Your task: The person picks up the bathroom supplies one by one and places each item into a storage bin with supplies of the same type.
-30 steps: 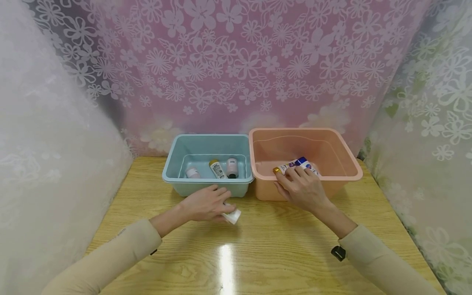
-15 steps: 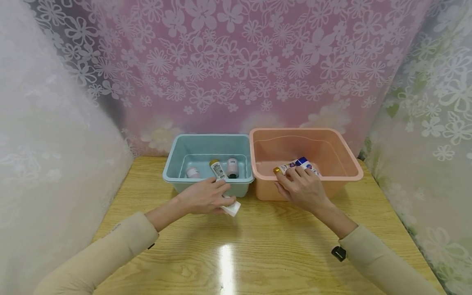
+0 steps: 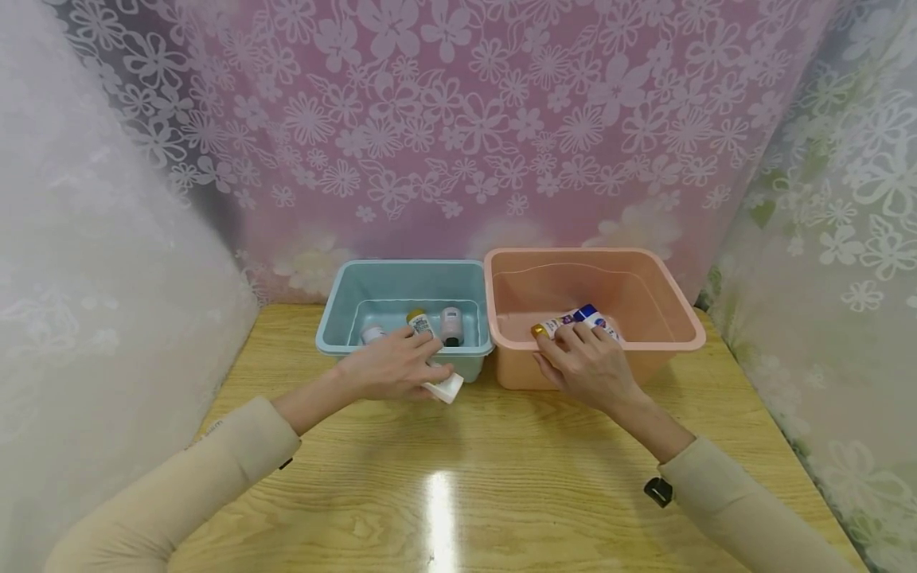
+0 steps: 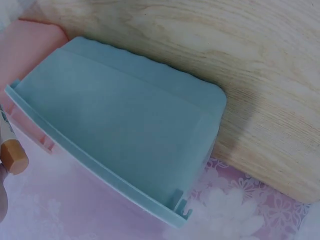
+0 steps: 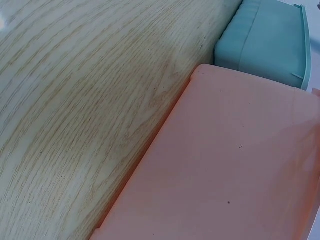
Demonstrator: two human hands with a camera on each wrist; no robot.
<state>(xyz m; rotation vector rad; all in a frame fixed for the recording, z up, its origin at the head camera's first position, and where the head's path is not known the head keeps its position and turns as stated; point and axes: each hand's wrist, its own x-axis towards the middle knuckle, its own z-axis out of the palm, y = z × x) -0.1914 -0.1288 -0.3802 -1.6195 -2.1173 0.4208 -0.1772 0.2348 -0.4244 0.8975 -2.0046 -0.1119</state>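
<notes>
My left hand point(image 3: 387, 366) is at the near rim of the blue plastic bin point(image 3: 415, 265), gripping a white tube point(image 3: 447, 388). Its blunt white end sticks out below the fingers; a brown-gold cap point(image 4: 15, 157) shows on it in the left wrist view. Inside that bin lie a gold-capped tube point(image 3: 420, 322), a pale bottle with a dark cap point(image 3: 451, 322) and a partly covered pale container point(image 3: 372, 333). My right hand point(image 3: 591, 370) holds the near rim of the peach bin point(image 3: 573, 255). Behind its fingers lie another gold-capped tube point(image 3: 553, 325) and a blue-capped white tube point(image 3: 595, 316).
Both bins stand side by side on a wooden table point(image 3: 530, 485), their rims meeting. A pink floral curtain point(image 3: 466, 143) hangs close behind them, and pale curtains point(image 3: 845, 263) flank the table. The right wrist view shows the peach bin's outer wall point(image 5: 235, 150).
My left hand has risen slightly and moved left toward the blue bin, carrying the white tube. It now covers more of the bin's contents. The right hand has stayed in place.
</notes>
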